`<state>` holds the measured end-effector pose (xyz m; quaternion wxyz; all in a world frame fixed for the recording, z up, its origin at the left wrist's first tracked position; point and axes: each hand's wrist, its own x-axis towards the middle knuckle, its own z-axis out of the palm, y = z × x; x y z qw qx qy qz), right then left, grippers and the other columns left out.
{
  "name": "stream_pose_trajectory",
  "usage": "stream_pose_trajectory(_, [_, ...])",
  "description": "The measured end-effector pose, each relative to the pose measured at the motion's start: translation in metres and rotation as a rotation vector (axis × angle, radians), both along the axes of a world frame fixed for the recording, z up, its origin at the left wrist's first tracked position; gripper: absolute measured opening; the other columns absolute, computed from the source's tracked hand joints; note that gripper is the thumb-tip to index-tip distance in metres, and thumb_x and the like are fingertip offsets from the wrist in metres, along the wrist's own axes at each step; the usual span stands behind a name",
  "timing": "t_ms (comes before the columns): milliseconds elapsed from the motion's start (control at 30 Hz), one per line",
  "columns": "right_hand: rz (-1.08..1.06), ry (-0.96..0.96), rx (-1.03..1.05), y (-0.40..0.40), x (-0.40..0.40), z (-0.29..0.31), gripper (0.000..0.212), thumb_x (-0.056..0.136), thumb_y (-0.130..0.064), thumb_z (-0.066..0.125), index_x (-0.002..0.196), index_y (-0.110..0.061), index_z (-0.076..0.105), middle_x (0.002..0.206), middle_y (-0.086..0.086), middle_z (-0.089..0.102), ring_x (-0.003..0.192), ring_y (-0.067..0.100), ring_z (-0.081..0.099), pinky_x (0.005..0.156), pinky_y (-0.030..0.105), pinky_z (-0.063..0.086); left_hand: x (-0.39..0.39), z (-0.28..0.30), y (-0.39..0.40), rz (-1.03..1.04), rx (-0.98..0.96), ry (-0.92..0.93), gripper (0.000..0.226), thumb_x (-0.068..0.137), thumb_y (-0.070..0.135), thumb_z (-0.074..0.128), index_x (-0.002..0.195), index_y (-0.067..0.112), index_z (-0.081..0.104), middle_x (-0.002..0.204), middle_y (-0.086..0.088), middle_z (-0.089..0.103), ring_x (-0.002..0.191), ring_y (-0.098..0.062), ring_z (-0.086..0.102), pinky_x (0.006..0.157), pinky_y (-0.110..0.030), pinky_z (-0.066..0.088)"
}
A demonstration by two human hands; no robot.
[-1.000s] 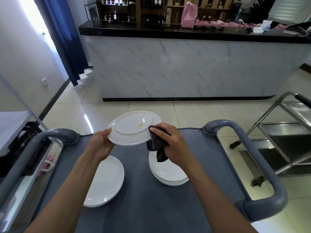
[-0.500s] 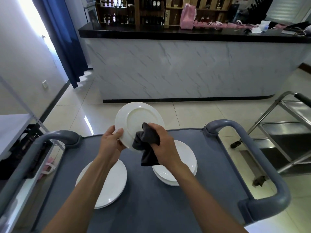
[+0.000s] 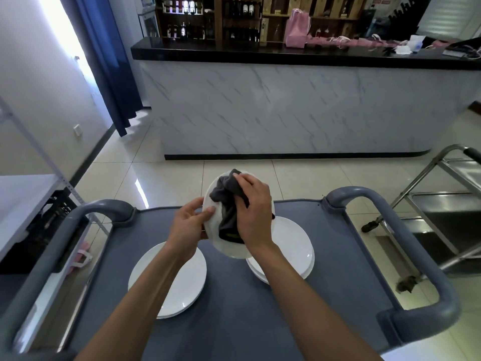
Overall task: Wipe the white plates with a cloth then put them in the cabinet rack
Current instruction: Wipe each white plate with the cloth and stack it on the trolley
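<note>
Now that the plate [image 3: 212, 225] has tilted upright, the right hand [image 3: 253, 212] has carried the bunched cloth [image 3: 229, 201] up across its face; the left hand [image 3: 188, 227] pinches the rim above the cart [image 3: 234, 321]. Wiping continues.

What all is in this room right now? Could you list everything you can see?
held plate: one, white, tilted above the cart
cloth: one, dark grey, pressed on the held plate
left plates: small stack, white, on cart's left
right plates: small stack, white, on cart's right
cart: one, grey-blue, foreground
bar counter: one, marble front, black top
pink bag: one, on the counter
curtain: one, blue, left
metal trolley: one, steel, right
left hand: holds the plate's edge
right hand: grips the cloth
</note>
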<state>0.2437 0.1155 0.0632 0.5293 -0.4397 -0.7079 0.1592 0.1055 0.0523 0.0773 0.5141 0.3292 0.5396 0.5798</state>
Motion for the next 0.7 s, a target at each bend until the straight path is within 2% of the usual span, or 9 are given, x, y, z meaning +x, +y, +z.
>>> stream_pose_trajectory(100, [0.004,-0.015,0.011,0.009,-0.003,0.014,0.037,0.099,-0.009,0.057,0.134,-0.016,0.065,0.127,-0.001,0.063,0.116,0.019,0.052,0.102,0.032,0.044,-0.004,0.002,-0.005,-0.017,0.01,0.02,0.02,0.098,0.009,0.06,0.115,0.014,0.069,0.093,-0.011,0.076,0.08,-0.029,0.072,0.061,-0.038,0.059])
stream_pose_trajectory(233, [-0.005,-0.061,-0.033,0.026,0.001,0.022,0.036,0.101,-0.014,0.056,0.136,-0.019,0.061,0.131,-0.002,0.063,0.118,0.02,0.053,0.103,0.037,0.045,-0.012,0.002,-0.008,0.018,0.062,0.006,0.022,0.096,0.009,0.061,0.117,0.009,0.069,0.093,-0.015,0.074,0.08,-0.028,0.071,0.06,-0.034,0.058])
stream_pose_trajectory(433, [0.0,-0.021,-0.102,0.019,0.004,0.007,0.043,0.101,-0.015,0.053,0.144,-0.018,0.052,0.142,0.0,0.055,0.126,0.022,0.048,0.111,0.034,0.038,-0.018,0.0,-0.005,0.11,0.093,-0.064,0.026,0.097,0.006,0.058,0.12,0.004,0.069,0.099,-0.02,0.071,0.083,-0.028,0.066,0.063,-0.034,0.058])
stream_pose_trajectory(567, [0.0,-0.062,-0.148,0.004,0.0,-0.001,0.053,0.097,-0.027,0.053,0.149,-0.018,0.047,0.149,0.001,0.048,0.13,0.021,0.042,0.114,0.034,0.035,-0.016,0.0,-0.006,0.154,0.091,-0.118,0.024,0.098,0.005,0.056,0.117,0.005,0.071,0.103,-0.017,0.072,0.086,-0.027,0.065,0.065,-0.033,0.059])
stream_pose_trajectory(700, [0.065,-0.094,-0.178,-0.012,-0.002,-0.008,0.06,0.093,-0.041,0.053,0.149,-0.022,0.046,0.151,-0.005,0.047,0.134,0.017,0.041,0.114,0.037,0.036,-0.017,-0.001,-0.005,0.215,0.094,-0.137,0.023,0.098,0.003,0.056,0.114,0.004,0.071,0.103,-0.016,0.073,0.086,-0.026,0.068,0.069,-0.035,0.061])
